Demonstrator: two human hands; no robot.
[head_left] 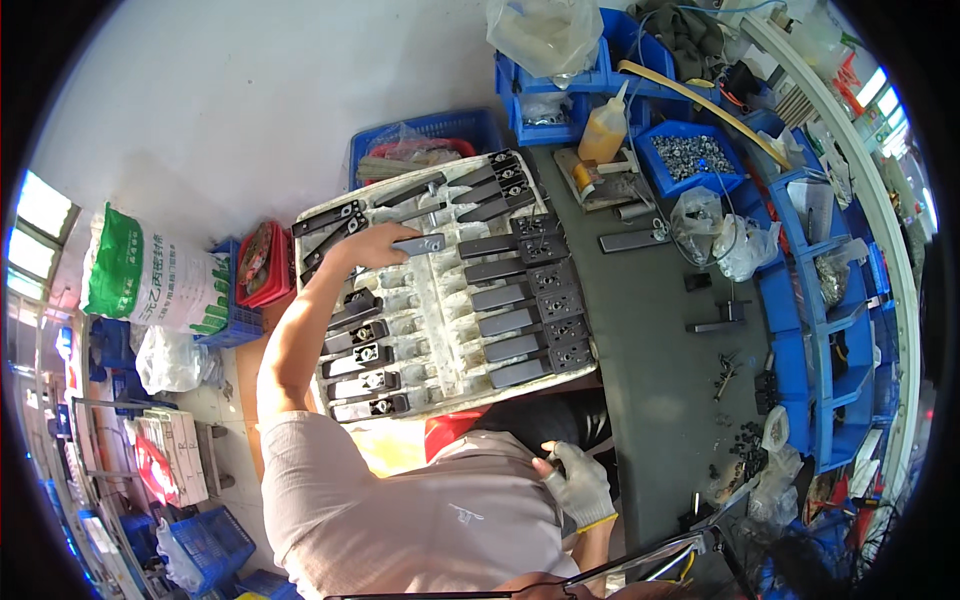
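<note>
At the centre of the frame we have a tray, with parts lying in columns along its left and right sides. Our left hand is over the tray's upper middle, on one part between the columns; our right hand is below the tray's lower right corner. To the tray's right we see the tabletop, a bottle near its upper end and a bin of fasteners right of that. Behind the tray sits a basket; a sack is at the left.
</note>
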